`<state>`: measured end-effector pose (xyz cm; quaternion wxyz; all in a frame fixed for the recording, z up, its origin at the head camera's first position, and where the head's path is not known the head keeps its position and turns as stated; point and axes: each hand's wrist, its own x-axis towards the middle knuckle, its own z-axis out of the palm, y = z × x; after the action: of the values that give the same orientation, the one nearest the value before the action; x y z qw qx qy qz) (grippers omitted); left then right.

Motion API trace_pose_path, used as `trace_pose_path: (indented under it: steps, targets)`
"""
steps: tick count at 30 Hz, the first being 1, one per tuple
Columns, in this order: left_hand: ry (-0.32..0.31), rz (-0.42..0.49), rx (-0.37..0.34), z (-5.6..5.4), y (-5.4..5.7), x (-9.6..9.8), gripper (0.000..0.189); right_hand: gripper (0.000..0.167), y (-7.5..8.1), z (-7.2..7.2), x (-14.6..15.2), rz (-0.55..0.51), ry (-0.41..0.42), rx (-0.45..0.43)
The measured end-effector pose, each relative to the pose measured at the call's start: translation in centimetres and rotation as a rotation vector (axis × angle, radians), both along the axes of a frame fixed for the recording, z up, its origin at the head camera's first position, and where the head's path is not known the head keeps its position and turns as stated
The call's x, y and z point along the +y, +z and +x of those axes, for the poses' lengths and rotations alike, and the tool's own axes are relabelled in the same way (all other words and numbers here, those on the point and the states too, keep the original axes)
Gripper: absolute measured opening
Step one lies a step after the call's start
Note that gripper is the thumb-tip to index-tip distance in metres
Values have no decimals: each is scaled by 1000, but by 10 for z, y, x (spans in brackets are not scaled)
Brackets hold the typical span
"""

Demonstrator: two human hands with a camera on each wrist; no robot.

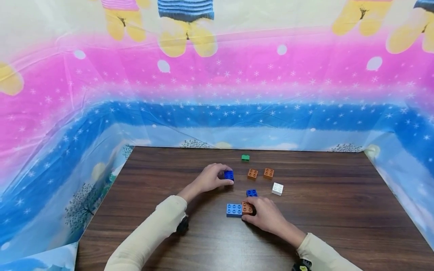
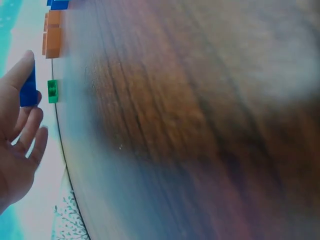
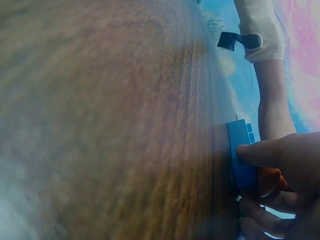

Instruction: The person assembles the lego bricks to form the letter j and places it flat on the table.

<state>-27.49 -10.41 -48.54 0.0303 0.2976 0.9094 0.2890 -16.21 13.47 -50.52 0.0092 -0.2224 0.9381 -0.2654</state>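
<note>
My left hand [image 1: 211, 177] pinches a dark blue toy building brick [image 1: 228, 175] between thumb and fingers. The left wrist view shows that dark blue brick [image 2: 29, 90] behind the thumb. Lower down, my right hand [image 1: 268, 215] grips an orange brick [image 1: 247, 207], thumb at its near side and fingers at its far side. A longer light blue brick [image 1: 234, 210] lies against the orange one's left side. Just beyond the right fingers sits another dark blue brick [image 1: 251, 193], partly covered by them. In the right wrist view the thumb overlaps the light blue brick [image 3: 242, 167].
Two more orange bricks, a left one [image 1: 252, 173] and a right one [image 1: 269, 173], lie right of the left hand. A white brick [image 1: 277, 188] is nearer, a small green brick [image 1: 245, 157] farther back. Patterned cloth [image 1: 217, 113] stands around the wooden table [image 1: 339, 210].
</note>
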Motion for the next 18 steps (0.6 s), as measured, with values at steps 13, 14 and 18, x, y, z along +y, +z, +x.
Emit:
trace_pose_path:
  steps: [13, 14, 18]
  targets:
    - [-38, 10, 10, 21, 4, -10, 45, 42, 0, -1, 0, 2, 0, -6]
    - [-39, 13, 7, 23, 4, -10, 45, 42, 0, -1, 0, 1, 1, -7]
    - [-45, 21, 5, 33, 7, -14, 46, 42, 0, -1, 0, 5, 3, -7]
